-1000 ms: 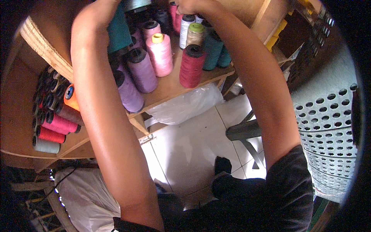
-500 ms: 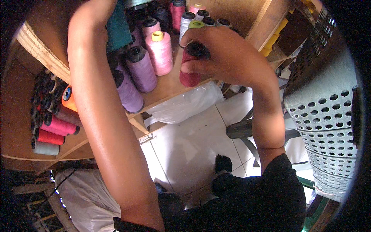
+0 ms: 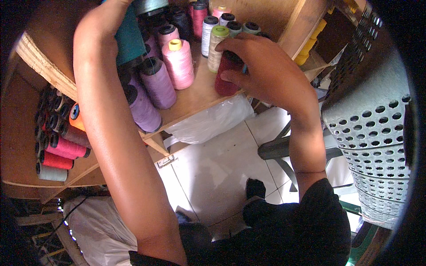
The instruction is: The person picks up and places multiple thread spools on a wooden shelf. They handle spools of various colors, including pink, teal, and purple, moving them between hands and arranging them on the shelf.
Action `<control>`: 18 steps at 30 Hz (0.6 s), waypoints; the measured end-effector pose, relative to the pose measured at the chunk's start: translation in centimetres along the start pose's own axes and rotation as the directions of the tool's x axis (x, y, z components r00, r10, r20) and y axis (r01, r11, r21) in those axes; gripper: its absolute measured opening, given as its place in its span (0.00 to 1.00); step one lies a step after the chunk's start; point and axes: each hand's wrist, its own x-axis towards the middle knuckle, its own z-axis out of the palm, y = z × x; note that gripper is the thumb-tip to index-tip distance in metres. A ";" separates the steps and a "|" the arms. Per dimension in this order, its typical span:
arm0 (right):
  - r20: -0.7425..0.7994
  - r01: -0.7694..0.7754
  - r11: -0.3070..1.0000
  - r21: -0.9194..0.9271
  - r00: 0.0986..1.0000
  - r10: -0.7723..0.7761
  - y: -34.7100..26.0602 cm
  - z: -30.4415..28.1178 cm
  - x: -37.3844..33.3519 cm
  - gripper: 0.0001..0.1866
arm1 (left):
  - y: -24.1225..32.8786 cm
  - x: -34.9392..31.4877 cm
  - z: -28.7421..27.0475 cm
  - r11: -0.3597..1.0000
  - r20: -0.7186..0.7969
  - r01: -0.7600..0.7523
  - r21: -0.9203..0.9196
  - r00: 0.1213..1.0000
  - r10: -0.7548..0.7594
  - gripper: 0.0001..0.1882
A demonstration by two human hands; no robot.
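At the right part of the wooden shelf (image 3: pixel 199 95), my right hand (image 3: pixel 270 66) curves round a dark red thread spool (image 3: pixel 227 86). My thumb lies across its front, and the spool stands upright close to the front edge. Just behind my fingers is a cream spool (image 3: pixel 215 60) with a green top. My left arm reaches up to the top edge, where only part of my left hand (image 3: pixel 116 3) shows and its fingers are out of sight. Beside that wrist is a teal spool-like thing (image 3: pixel 129 37). A pink spool (image 3: pixel 178 66) and purple spools (image 3: pixel 157 84) stand between my arms.
Several spools lie on their sides in a lower left compartment, among them a bright pink one (image 3: pixel 66 145). A perforated grey plastic panel (image 3: pixel 368 124) rises at the right. Plastic wrapping (image 3: pixel 217 119) hangs below the shelf, above a white tiled floor (image 3: pixel 213 173).
The dark red spool has moved slightly right, and my right hand with it. More of the cream spool now shows. The view has shifted slightly, while my left arm stays raised.
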 end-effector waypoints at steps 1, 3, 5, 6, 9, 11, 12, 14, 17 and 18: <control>-0.019 -0.001 1.000 -0.006 1.000 0.000 -0.1 0.0 -0.1 0.19 | -0.2 0.0 -0.2 1.000 0.006 -0.026 0.004 1.000 0.026 0.20; -0.132 0.001 1.000 0.015 0.991 0.001 0.1 -0.4 0.4 0.18 | -0.9 0.2 -0.7 0.994 0.046 -0.106 -0.004 0.993 0.106 0.20; -0.308 0.020 0.997 0.078 0.951 0.005 1.8 -1.0 2.7 0.19 | -1.6 0.2 -0.8 0.988 0.067 -0.157 -0.013 0.985 0.158 0.21; -0.348 0.024 0.987 0.158 0.937 0.033 2.7 -1.7 4.5 0.17 | -1.8 0.2 -0.6 0.988 0.058 -0.157 -0.013 0.986 0.157 0.21; -0.370 -0.043 0.992 0.118 0.925 0.084 5.3 -2.5 10.7 0.17 | -2.0 0.4 0.5 0.991 0.101 -0.118 -0.069 0.987 0.125 0.22; -0.305 -0.075 0.996 0.042 0.949 0.085 4.8 -3.2 14.2 0.17 | -1.0 1.2 -0.9 0.993 0.169 -0.058 -0.100 0.983 0.074 0.23; -0.249 -0.117 0.993 -0.008 0.962 0.111 5.5 -2.1 15.5 0.17 | -2.9 4.3 -1.0 0.993 0.262 0.023 -0.115 0.965 0.008 0.24; -0.153 -0.134 0.990 -0.054 0.980 0.124 5.9 0.7 18.5 0.17 | -4.4 5.6 -1.3 0.989 0.309 0.079 -0.127 0.950 -0.037 0.26; -0.069 -0.155 0.981 -0.114 0.987 0.148 6.1 3.4 21.1 0.18 | -4.3 5.7 -2.0 0.993 0.300 0.039 -0.112 0.954 -0.004 0.25; -0.055 -0.163 0.979 -0.125 0.986 0.157 6.4 3.9 21.3 0.18 | -4.0 4.8 -1.5 0.990 0.273 0.030 -0.135 0.962 0.008 0.25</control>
